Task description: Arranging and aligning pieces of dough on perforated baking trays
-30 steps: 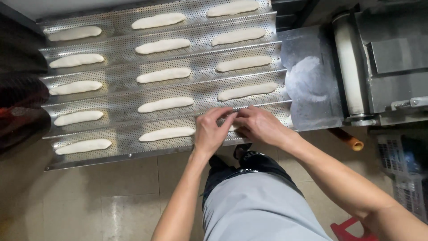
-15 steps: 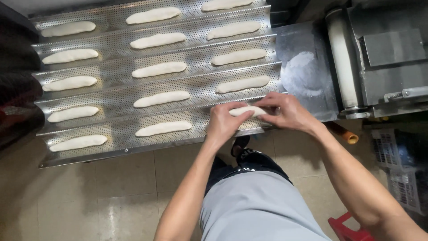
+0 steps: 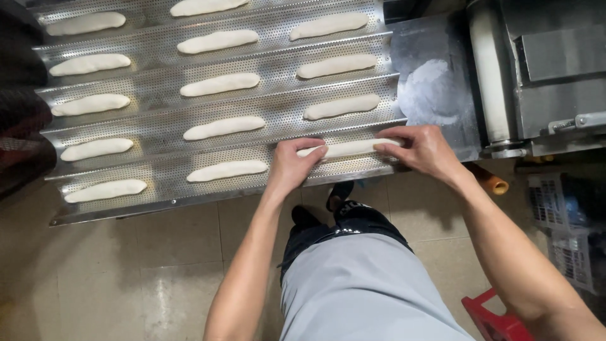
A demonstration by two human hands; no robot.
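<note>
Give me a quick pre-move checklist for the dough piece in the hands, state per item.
1. Left hand on the near end of the dough piece: ok.
2. Right hand on its far end: ok.
3. Dough piece lies along the front channel of the perforated tray: ok.
4. Apart from the neighbouring dough piece in the same channel: ok.
5. Dough fully seated in the channel: cannot tell, fingers cover both ends.
6. Floured plate beside the tray holds no dough: ok.
</note>
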